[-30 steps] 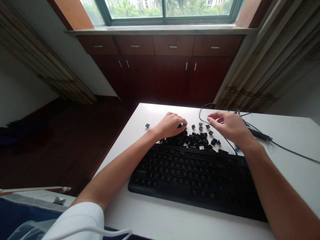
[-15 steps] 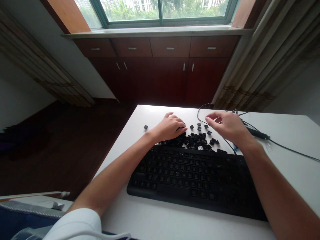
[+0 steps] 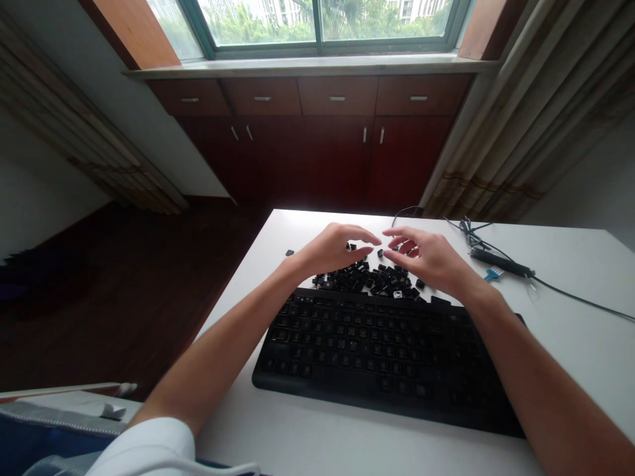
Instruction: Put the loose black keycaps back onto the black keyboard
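A heap of black keycaps [image 3: 380, 281] lies on the table just behind a black keyboard [image 3: 357, 350] whose keycaps are off across much of it. Over the heap's left part hovers my left hand [image 3: 337, 248], its thumb and fingers apart. Facing it from the right, my right hand [image 3: 426, 258] is also open, with loosely bent fingers. Their fingertips almost meet, and I see nothing held in either one. One loose keycap [image 3: 380, 253] sits between them. Part of the heap is hidden by both hands.
On the right of the white table [image 3: 570, 370] lie a black power strip [image 3: 501, 262] with a bundled cable [image 3: 469, 231] and a small blue brush [image 3: 493, 273]. A single keycap [image 3: 290, 252] rests near the left edge. Behind stands a dark red cabinet [image 3: 307, 158].
My right hand has moved left, toward my left hand. The left hand has turned and lifted off the keycaps, its fingers now pointing right.
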